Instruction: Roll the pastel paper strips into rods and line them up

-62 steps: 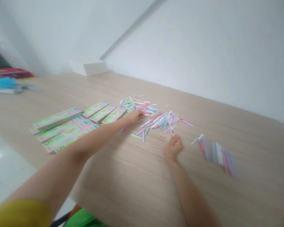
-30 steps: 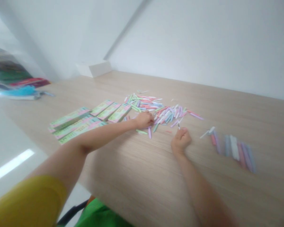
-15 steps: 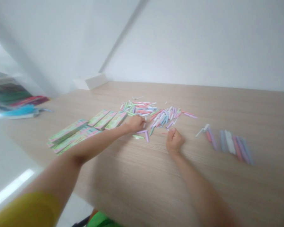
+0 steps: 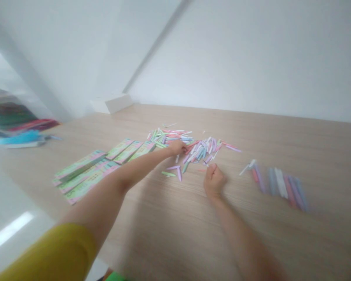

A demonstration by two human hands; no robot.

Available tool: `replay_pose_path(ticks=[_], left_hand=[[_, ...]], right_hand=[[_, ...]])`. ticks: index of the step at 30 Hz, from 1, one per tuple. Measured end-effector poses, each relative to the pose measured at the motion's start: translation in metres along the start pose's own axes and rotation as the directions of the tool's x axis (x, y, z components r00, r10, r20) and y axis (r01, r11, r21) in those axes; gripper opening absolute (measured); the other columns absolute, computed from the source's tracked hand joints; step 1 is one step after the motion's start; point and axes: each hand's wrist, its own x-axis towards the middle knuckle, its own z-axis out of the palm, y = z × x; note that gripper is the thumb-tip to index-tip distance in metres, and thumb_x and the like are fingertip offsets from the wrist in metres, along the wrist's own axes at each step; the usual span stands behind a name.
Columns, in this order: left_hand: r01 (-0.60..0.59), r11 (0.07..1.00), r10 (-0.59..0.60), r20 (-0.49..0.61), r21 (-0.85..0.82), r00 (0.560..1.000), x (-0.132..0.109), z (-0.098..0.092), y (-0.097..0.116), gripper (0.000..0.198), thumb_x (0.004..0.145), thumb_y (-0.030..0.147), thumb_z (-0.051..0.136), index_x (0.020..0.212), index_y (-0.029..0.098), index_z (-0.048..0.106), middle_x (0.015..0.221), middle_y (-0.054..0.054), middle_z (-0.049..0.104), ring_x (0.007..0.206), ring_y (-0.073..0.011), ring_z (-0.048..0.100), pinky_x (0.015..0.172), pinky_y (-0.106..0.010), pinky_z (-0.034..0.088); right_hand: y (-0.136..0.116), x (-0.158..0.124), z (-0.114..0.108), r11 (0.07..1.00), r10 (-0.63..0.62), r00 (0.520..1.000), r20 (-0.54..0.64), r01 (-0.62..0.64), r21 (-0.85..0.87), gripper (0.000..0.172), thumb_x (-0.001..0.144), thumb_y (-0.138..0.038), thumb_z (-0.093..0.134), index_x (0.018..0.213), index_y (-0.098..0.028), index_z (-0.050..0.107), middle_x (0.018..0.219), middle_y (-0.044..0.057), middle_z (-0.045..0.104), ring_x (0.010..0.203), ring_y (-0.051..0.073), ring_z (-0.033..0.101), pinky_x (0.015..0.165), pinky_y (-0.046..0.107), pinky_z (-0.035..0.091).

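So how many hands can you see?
2. The left hand reaches the edge of the pile of pastel sticks; the right hand is a fist just below that pile. No others show.

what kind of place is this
Probably a plain indoor workroom or room at home: a light wood-grain table holding pastel-coloured sticks, bare white walls, and a glossy tiled floor.

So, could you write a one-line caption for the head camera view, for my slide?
Left hand and right hand beside pastel sticks on a wooden table.
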Motion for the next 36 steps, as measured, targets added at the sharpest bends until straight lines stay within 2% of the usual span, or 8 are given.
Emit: replay_pose_path(ticks=[5, 9, 13, 21, 26, 28, 31, 36], left_hand=[[0.017, 0.999, -0.016, -0.039, 0.027, 0.999, -0.005, 0.009, 0.005, 0.025, 0.078, 0.022, 0.053, 0.088, 0.024, 0.075, 0.087, -0.003, 0.072, 0.085, -0.0172, 0.061, 0.084, -0.026, 0.042], [0.080, 0.996, -0.078, -0.062, 0.029, 0.995, -0.010, 0.009, 0.013, 0.027, 0.079, 0.028, 0.053, 0.097, 0.026, 0.073, 0.084, -0.002, 0.071, 0.077, -0.0172, 0.061, 0.074, -0.025, 0.043], [0.102, 0.993, -0.099, -0.057, 0.061, 0.993, -0.012, 0.007, 0.027, 0.019, 0.076, 0.020, 0.055, 0.082, 0.020, 0.073, 0.072, -0.004, 0.067, 0.072, -0.0187, 0.059, 0.074, -0.028, 0.041], [0.047, 0.988, -0.012, -0.235, 0.146, 0.972, -0.036, -0.005, 0.049, 0.015, 0.079, 0.015, 0.055, 0.081, 0.016, 0.070, 0.088, -0.014, 0.063, 0.105, -0.0294, 0.047, 0.096, -0.044, 0.032], [0.025, 0.970, -0.131, -0.432, -0.242, 0.892, -0.068, -0.021, 0.059, 0.021, 0.087, 0.021, 0.048, 0.087, 0.018, 0.068, 0.090, -0.008, 0.064, 0.095, -0.0217, 0.053, 0.090, -0.037, 0.040], [0.042, 0.819, -0.320, -0.393, -0.573, 0.862, -0.084, -0.019, 0.070, 0.021, 0.089, 0.029, 0.048, 0.088, 0.017, 0.065, 0.083, -0.005, 0.064, 0.079, -0.0162, 0.056, 0.075, -0.030, 0.046], [0.011, 0.363, -0.507, -0.187, -0.932, 0.842, -0.110, -0.006, 0.090, 0.024, 0.085, 0.038, 0.054, 0.082, 0.016, 0.060, 0.070, -0.001, 0.058, 0.060, -0.0098, 0.052, 0.056, -0.021, 0.042], [-0.058, -0.312, -0.520, 0.119, -0.948, 0.846, -0.138, 0.018, 0.112, 0.018, 0.074, 0.029, 0.068, 0.073, 0.013, 0.061, 0.069, -0.001, 0.054, 0.055, -0.0049, 0.043, 0.049, -0.015, 0.035]], right_hand=[[-0.002, 0.000, -0.001, 1.000, -0.022, 1.000, 0.023, 0.022, 0.005, 0.043, 0.093, -0.026, 0.031, 0.059, -0.018, 0.055, 0.047, 0.002, 0.050, 0.046, 0.013, 0.040, 0.052, 0.028, 0.022], [-0.004, 0.000, -0.001, 1.000, -0.021, 0.999, 0.029, 0.021, -0.001, 0.044, 0.094, -0.027, 0.029, 0.058, -0.019, 0.054, 0.046, 0.002, 0.049, 0.046, 0.013, 0.039, 0.051, 0.028, 0.020], [-0.003, -0.001, -0.002, 1.000, -0.013, 0.999, 0.051, 0.012, 0.007, 0.043, 0.093, -0.028, 0.029, 0.059, -0.019, 0.054, 0.047, 0.003, 0.049, 0.046, 0.013, 0.041, 0.051, 0.028, 0.022], [-0.002, -0.001, -0.001, 1.000, -0.013, 1.000, 0.026, 0.013, 0.005, 0.041, 0.093, -0.024, 0.032, 0.060, -0.018, 0.055, 0.049, 0.003, 0.052, 0.046, 0.013, 0.041, 0.052, 0.028, 0.022], [-0.003, -0.003, 0.001, 0.999, -0.021, 0.999, 0.039, 0.023, -0.030, 0.041, 0.093, -0.025, 0.032, 0.058, -0.019, 0.052, 0.049, 0.003, 0.052, 0.046, 0.012, 0.039, 0.051, 0.028, 0.021], [-0.003, -0.005, 0.002, 0.998, -0.040, 0.998, 0.056, 0.042, -0.036, 0.041, 0.093, -0.025, 0.031, 0.058, -0.018, 0.052, 0.050, 0.002, 0.052, 0.046, 0.012, 0.038, 0.052, 0.028, 0.021], [-0.006, -0.006, 0.000, 0.992, -0.110, 0.991, 0.080, 0.115, -0.061, 0.040, 0.093, -0.025, 0.032, 0.058, -0.019, 0.051, 0.050, 0.002, 0.050, 0.047, 0.012, 0.039, 0.052, 0.028, 0.021], [-0.015, -0.007, -0.004, 0.942, -0.311, 0.942, 0.129, 0.324, -0.091, 0.036, 0.091, -0.021, 0.034, 0.058, -0.019, 0.049, 0.051, 0.001, 0.047, 0.049, 0.012, 0.040, 0.054, 0.028, 0.022]])
